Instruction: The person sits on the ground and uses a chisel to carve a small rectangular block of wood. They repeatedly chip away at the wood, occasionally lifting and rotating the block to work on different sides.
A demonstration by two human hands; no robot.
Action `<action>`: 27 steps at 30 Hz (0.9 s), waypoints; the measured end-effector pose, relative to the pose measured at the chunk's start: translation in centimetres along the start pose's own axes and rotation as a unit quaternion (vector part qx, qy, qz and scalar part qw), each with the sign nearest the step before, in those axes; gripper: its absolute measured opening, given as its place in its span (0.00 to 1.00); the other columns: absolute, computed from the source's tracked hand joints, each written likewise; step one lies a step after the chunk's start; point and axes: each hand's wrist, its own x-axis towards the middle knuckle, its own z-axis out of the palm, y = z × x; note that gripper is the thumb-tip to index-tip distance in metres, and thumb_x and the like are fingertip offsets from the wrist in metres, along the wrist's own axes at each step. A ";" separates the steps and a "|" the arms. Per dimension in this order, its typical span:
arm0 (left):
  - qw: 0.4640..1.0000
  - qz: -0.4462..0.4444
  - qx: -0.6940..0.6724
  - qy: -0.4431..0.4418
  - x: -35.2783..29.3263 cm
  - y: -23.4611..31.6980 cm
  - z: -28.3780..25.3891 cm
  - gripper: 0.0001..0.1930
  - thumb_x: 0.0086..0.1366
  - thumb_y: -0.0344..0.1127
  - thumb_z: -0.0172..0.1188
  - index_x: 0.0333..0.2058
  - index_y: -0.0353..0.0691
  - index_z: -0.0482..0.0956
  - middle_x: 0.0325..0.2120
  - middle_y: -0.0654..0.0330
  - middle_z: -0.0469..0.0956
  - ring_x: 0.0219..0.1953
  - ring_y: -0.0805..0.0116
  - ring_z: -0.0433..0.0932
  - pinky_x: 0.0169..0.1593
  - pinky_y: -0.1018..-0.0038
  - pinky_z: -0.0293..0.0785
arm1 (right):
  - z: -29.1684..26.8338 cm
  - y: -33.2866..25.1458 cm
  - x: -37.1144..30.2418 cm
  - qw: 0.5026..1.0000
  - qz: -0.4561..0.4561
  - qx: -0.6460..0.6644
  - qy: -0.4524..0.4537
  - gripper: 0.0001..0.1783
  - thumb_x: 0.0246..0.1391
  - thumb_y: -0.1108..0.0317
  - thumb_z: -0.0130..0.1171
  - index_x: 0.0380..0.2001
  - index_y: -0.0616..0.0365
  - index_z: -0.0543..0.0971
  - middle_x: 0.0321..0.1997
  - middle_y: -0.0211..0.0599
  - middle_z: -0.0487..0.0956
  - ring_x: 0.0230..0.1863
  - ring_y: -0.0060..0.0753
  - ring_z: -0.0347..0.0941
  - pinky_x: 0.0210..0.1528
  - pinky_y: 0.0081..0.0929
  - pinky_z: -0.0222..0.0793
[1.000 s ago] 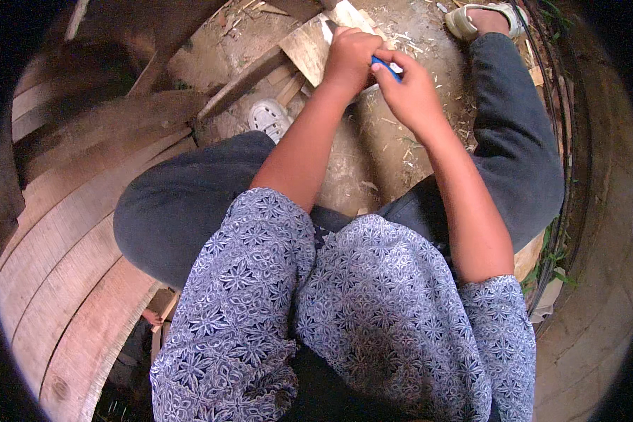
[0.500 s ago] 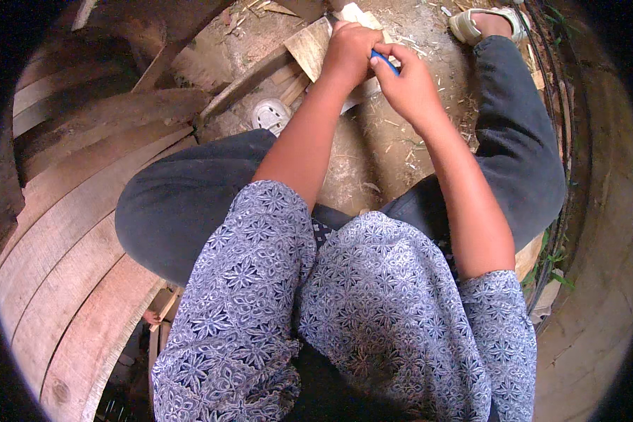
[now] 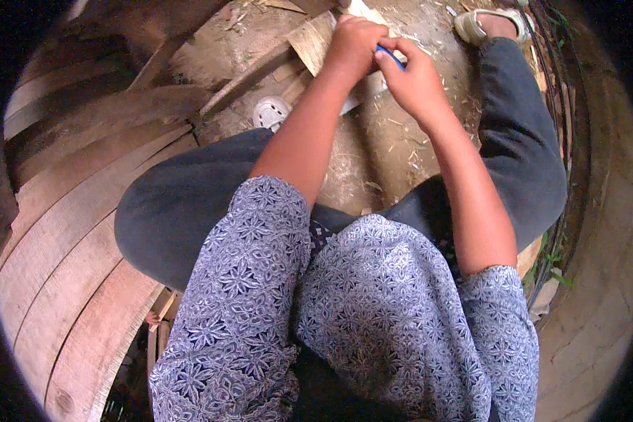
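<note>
Close together at the top of the view, my two hands meet over the ground between my legs. My right hand [image 3: 416,79] is closed round a narrow blue handle [image 3: 400,62]; whatever the handle belongs to is hidden behind the fingers. Touching it on the left, my left hand [image 3: 354,48] is curled with its fingers facing away, so its grip is hidden. A pale wood piece [image 3: 363,10] shows just beyond the left knuckles. Beside my left wrist a flat light board [image 3: 312,43] lies at a slant.
Wood shavings [image 3: 394,123] litter the dirt ground. Long planks [image 3: 84,295] are stacked at the left, and a timber edge [image 3: 246,81] runs beside the white shoe [image 3: 269,112]. Dark cables [image 3: 552,91] pass at the right, near my other shoe [image 3: 473,28].
Both hands have shifted very slightly right and stay together. The right hand keeps its hold on the blue handle.
</note>
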 end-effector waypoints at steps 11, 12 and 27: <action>1.000 -0.021 -0.014 -0.005 -1.4 2.9 0.6 0.05 0.45 0.34 0.62 0.20 0.43 0.75 0.20 0.57 0.76 0.30 0.53 0.77 0.41 0.60 0.69 | -1.5 0.7 -2.5 0.999 0.025 0.012 -0.019 0.16 0.59 0.63 0.59 0.46 0.61 0.80 0.37 0.38 0.81 0.37 0.30 0.74 0.43 0.27 0.70; 1.000 -0.023 -0.014 -0.005 -1.4 3.1 0.6 0.05 0.45 0.34 0.62 0.21 0.43 0.75 0.20 0.57 0.76 0.29 0.53 0.77 0.41 0.60 0.69 | -1.6 0.5 -2.6 0.999 0.037 0.020 -0.017 0.16 0.57 0.63 0.59 0.45 0.61 0.80 0.39 0.45 0.82 0.41 0.40 0.77 0.47 0.32 0.71; 0.999 -0.021 0.023 -0.028 -1.2 2.0 0.9 0.06 0.43 0.34 0.66 0.20 0.46 0.76 0.21 0.59 0.79 0.31 0.56 0.79 0.45 0.62 0.70 | -1.5 0.4 -2.0 0.999 0.038 0.019 -0.023 0.18 0.55 0.62 0.60 0.45 0.62 0.81 0.42 0.52 0.83 0.46 0.47 0.80 0.53 0.35 0.71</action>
